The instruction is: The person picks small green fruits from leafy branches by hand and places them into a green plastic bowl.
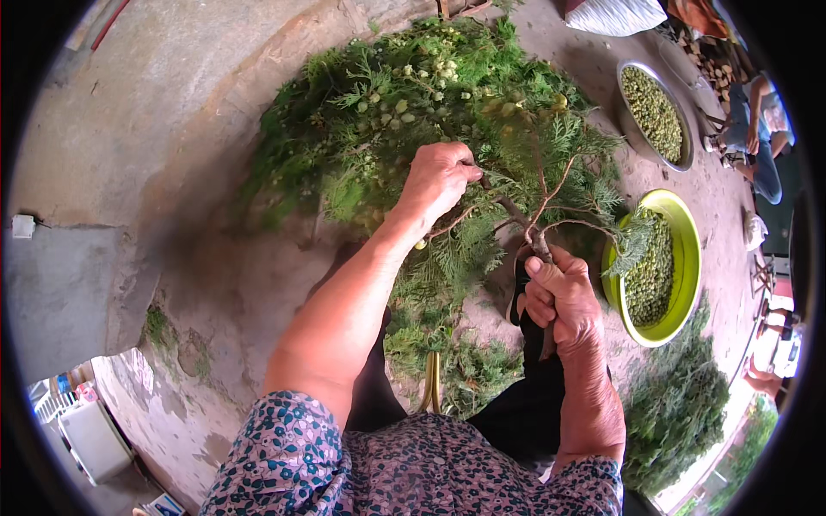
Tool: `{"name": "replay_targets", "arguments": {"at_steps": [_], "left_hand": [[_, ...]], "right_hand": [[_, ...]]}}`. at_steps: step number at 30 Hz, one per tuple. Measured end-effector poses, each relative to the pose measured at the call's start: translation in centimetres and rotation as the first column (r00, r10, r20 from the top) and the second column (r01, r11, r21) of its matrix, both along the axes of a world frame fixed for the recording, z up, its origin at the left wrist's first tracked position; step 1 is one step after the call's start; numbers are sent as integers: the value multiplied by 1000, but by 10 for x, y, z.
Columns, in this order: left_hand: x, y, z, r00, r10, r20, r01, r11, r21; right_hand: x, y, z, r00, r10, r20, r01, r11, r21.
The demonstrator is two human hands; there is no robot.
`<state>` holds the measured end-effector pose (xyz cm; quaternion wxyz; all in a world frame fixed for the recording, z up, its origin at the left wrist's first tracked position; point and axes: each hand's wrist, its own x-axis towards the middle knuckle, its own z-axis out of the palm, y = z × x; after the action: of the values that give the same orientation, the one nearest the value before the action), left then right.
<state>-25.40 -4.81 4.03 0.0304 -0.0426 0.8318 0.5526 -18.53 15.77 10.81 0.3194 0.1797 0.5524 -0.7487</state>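
My right hand (564, 297) is closed around the thick woody end of a conifer branch (519, 215). Thin bare stems and flat green sprays fan out from it. My left hand (439, 181) is closed at the far-left end of the same branch, its fingertips pinched on a twig there; what else they may hold is hidden. Just beyond both hands rises a large heap of cut conifer foliage (370, 120), dotted with pale green cones (443, 73). One spray of the branch hangs over the rim of a yellow-green basin (687, 292) on the right.
The basin holds many small green cones (647, 279). Behind it a metal bowl (624, 103) holds more. Another foliage pile (675, 413) lies at the lower right. A white sack (615, 15) sits at the back; a seated person (753, 138) is at the far right.
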Motion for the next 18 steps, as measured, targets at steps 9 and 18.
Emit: {"name": "replay_targets", "arguments": {"at_steps": [9, 18], "left_hand": [[6, 9, 11, 990, -11, -143, -14, 985, -170], [4, 14, -11, 930, -71, -360, -63, 936, -346]], "right_hand": [[1, -1, -1, 1000, 3, -26, -2, 1000, 26], [2, -2, -1, 1000, -1, -15, 1, 999, 47]]}}
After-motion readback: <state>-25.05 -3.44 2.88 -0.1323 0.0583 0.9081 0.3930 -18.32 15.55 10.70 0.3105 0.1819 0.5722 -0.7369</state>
